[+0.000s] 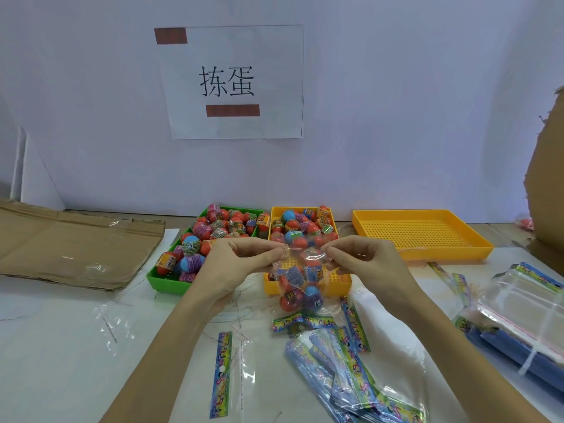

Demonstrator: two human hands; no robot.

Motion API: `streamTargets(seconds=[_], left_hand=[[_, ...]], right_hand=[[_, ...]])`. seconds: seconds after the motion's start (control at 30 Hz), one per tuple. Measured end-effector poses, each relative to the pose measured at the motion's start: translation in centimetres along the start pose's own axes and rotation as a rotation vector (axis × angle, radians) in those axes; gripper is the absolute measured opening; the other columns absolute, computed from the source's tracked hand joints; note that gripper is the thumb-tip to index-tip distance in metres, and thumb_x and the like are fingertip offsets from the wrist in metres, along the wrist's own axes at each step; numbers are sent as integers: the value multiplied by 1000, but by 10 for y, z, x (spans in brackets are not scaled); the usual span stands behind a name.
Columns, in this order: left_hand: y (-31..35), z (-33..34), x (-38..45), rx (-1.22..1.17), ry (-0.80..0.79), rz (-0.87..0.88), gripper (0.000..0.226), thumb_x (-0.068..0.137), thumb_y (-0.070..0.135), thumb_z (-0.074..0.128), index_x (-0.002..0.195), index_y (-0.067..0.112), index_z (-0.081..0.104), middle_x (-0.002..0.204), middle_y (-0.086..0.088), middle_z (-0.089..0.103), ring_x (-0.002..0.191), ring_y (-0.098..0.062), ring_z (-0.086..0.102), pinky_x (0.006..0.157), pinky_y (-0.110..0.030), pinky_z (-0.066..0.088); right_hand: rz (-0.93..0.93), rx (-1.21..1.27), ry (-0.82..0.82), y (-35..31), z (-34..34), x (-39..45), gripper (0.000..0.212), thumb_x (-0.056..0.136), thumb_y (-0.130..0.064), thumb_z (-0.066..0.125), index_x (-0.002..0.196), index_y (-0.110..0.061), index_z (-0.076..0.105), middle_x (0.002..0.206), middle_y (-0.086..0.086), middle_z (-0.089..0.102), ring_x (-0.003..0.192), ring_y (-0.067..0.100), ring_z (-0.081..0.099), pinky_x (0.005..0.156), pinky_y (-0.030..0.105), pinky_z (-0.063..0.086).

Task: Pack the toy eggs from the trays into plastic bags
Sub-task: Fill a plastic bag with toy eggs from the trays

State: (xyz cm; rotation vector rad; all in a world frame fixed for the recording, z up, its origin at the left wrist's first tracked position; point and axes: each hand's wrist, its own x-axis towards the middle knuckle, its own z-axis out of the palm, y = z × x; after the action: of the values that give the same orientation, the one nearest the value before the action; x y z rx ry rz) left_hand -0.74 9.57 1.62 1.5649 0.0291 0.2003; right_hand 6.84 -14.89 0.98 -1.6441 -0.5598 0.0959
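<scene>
Work surface is a white table (61, 346) set against a plain pale wall, on which a paper sign (230, 82) bearing two printed characters and two brown-red blocks is posted. Flattened cardboard (70, 248) under a clear film lies at the far left; a further cardboard edge (546, 184) stands at the right margin. Three trays sit in a row at the back of the table: a green tray (161, 280) heaped with toy eggs (213, 233), a middle yellow tray (308, 286) with eggs in its far half and bare perforated floor nearer, and an empty yellow tray (421, 236) to the right, apart from the others. Loose header-card bags (345, 358) lie in the near centre, a single one (221, 374) to the left, and a bundled stack of clear bags (518, 312) at the right. The item under work is a clear plastic bag (300, 285), hanging in front of the middle yellow tray above the table, holding several red-orange and blue eggs with printed wrap bands. The left hand (241, 264) pinches the bag's top edge between thumb and forefinger at one corner; the right hand (363, 264) pinches the opposite corner likewise, remaining fingers curled.
</scene>
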Motion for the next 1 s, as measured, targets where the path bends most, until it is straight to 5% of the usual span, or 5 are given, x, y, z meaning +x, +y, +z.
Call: streamTargets(seconds=[0.27, 0.43, 0.7, 0.87, 1.0], left_hand=[[3, -5, -1, -4, -40, 41, 23, 76, 18, 84, 99, 15, 85, 99, -12, 81, 93, -25, 78, 78, -22, 61], [2, -7, -1, 131, 4, 106, 23, 88, -2, 76, 95, 18, 85, 96, -6, 81, 93, -20, 78, 78, -18, 59], [3, -7, -2, 208, 3, 126, 25, 94, 2, 71, 96, 23, 85, 94, -2, 81, 93, -16, 77, 84, -19, 59], [3, -3, -3, 179, 6, 151, 14, 81, 28, 84, 94, 25, 85, 95, 1, 81, 95, -12, 77, 82, -15, 57], [-1, -2, 0, 180, 10, 176, 14, 81, 19, 85, 94, 23, 84, 95, 2, 81, 93, -12, 77, 80, -14, 57]], right_hand=[[-40, 106, -45, -1, -8, 1, 14, 90, -5, 76, 102, -9, 81, 97, 11, 79, 89, 26, 77, 80, 23, 58], [-82, 123, -72, -2, -10, 0, 12, 91, -1, 73, 99, -6, 80, 96, 12, 79, 93, 27, 77, 83, 23, 58], [-142, -32, -69, -3, -9, -1, 28, 91, 7, 68, 89, -17, 82, 93, 4, 79, 95, 19, 76, 84, 23, 58], [-163, -85, -63, -6, -7, -1, 26, 93, 7, 68, 92, -15, 83, 96, 1, 77, 94, 18, 75, 83, 24, 59], [-113, -58, -33, -5, -5, 0, 36, 95, 14, 56, 92, -9, 83, 93, 2, 77, 90, 15, 74, 80, 22, 58]])
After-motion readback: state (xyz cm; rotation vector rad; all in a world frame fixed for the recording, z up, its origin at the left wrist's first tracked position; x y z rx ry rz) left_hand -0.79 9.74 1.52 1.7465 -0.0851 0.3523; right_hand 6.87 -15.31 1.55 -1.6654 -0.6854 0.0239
